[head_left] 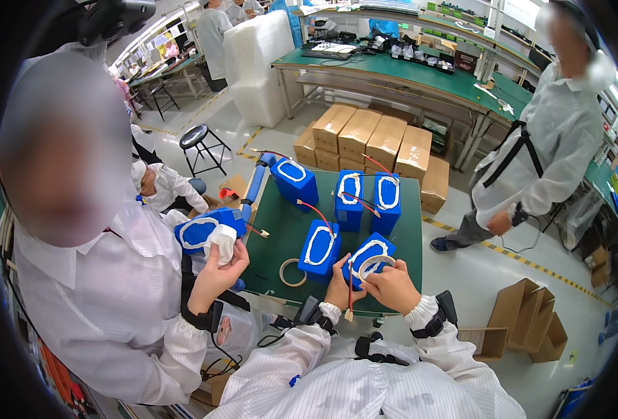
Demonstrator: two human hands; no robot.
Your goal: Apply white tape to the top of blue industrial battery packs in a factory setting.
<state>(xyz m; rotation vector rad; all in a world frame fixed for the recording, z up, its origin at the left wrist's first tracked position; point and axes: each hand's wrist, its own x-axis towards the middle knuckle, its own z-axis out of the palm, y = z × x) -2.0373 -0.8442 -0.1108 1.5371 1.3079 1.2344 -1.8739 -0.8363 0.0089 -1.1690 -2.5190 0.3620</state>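
- The left hand [337, 282] is closed around the side of a blue battery pack [354, 282], which is tilted at the near edge of the green-topped table [274, 230].
- The right hand [393, 286] pinches a pale tape roll [362, 268] over the top of that pack; whether the roll touches it, I cannot tell.
- Red and dark leads [351, 290] run from the held pack down between the hands to a pale connector [349, 315].
- Four more blue packs [319, 248] stand on the table, each with a white oval outline on its top; the nearest is just left of the held one.
- A second tape roll [282, 272] lies flat left of that nearest pack.
- At the left, a co-worker's hand [218, 276] holds a white wad [222, 243] against another blue pack [195, 232].
- Closed cardboard cartons [382, 143], sealed with clear tape, are stacked beyond the table; their contents are hidden.
- Open cardboard boxes [525, 318] stand on the floor at the right, inner walls showing.
- Black trays [438, 63] on the far workbench [379, 68] hold small items too small to identify.
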